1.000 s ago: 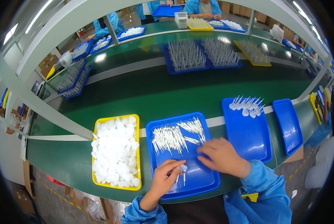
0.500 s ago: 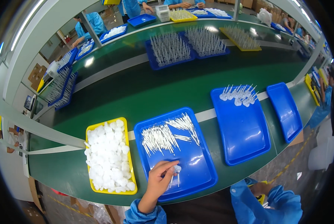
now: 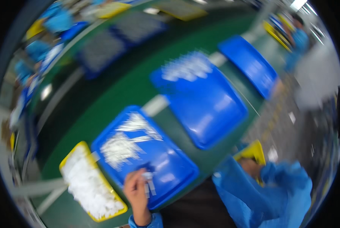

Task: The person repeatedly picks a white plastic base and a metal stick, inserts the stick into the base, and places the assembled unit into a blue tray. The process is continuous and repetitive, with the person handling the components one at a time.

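Note:
My left hand (image 3: 135, 188) is closed in a pinch on a small whitish plastic piece (image 3: 148, 176) with two thin white stems pointing toward me. It hovers over the near left part of a blue tray (image 3: 177, 163). In that tray, beyond the hand, lies a pile of thin white sticks (image 3: 120, 148). My right hand (image 3: 250, 167) is low at the right, below the table edge, beside a yellow tray or bin (image 3: 256, 152); its fingers are smeared and partly hidden.
A yellow tray of white rounded pieces (image 3: 87, 182) sits at the left. Rightward, another blue tray (image 3: 211, 114) has standing white stemmed pieces (image 3: 189, 67) at its far end; beyond is a further blue tray (image 3: 250, 64). Other people work around the green table (image 3: 113, 91).
The whole view has swung right and blurred. My left hand still pinches the plastic piece over the blue tray. More of the yellow tray or bin by my right hand shows.

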Demonstrator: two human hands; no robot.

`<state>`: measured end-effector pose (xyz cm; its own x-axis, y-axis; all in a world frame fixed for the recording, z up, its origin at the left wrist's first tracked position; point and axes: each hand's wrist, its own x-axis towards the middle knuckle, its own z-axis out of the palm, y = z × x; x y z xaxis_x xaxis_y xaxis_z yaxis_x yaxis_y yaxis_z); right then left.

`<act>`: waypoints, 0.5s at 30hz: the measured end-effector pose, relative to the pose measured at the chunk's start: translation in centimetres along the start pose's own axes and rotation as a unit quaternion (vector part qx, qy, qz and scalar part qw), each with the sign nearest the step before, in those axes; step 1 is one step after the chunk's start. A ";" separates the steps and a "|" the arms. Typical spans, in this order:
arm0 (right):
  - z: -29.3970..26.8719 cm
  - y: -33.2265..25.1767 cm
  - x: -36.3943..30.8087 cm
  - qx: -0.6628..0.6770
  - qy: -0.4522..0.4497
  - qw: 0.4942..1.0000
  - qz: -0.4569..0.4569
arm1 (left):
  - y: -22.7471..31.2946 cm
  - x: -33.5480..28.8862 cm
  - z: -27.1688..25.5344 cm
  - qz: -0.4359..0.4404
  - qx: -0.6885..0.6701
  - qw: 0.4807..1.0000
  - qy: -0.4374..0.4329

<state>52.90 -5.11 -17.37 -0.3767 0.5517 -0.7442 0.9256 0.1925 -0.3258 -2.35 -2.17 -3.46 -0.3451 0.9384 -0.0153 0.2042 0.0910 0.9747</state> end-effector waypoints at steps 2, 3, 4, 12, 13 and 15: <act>-2.6 -3.5 0.1 0.003 0.038 0.999 0.010 | -0.6 -0.4 -0.3 0.007 -0.021 1.000 0.012; -4.5 -4.7 -0.6 0.009 0.018 1.000 0.010 | -0.6 -0.5 -0.2 0.008 -0.020 1.000 0.013; -0.7 -2.8 -1.6 0.034 0.099 0.994 -0.001 | -0.9 -0.5 0.0 -0.011 -0.024 1.000 0.003; 2.4 -7.0 -4.6 -0.015 0.129 0.992 -0.004 | 0.5 -0.1 -0.1 -0.035 0.062 0.997 -0.037; 2.7 -7.5 -5.0 0.002 0.121 0.993 -0.006 | 1.9 -0.2 0.3 -0.052 0.074 0.995 -0.041; 5.2 -8.0 -6.7 0.098 0.053 0.994 -0.014 | 2.7 -0.1 0.9 -0.071 0.081 0.993 -0.047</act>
<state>47.87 -14.53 -12.80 -0.3867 0.6334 -0.6703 0.8858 0.0528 -0.4610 -0.94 -1.71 -0.99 -0.2964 0.9382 -0.1788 0.3071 0.2709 0.9123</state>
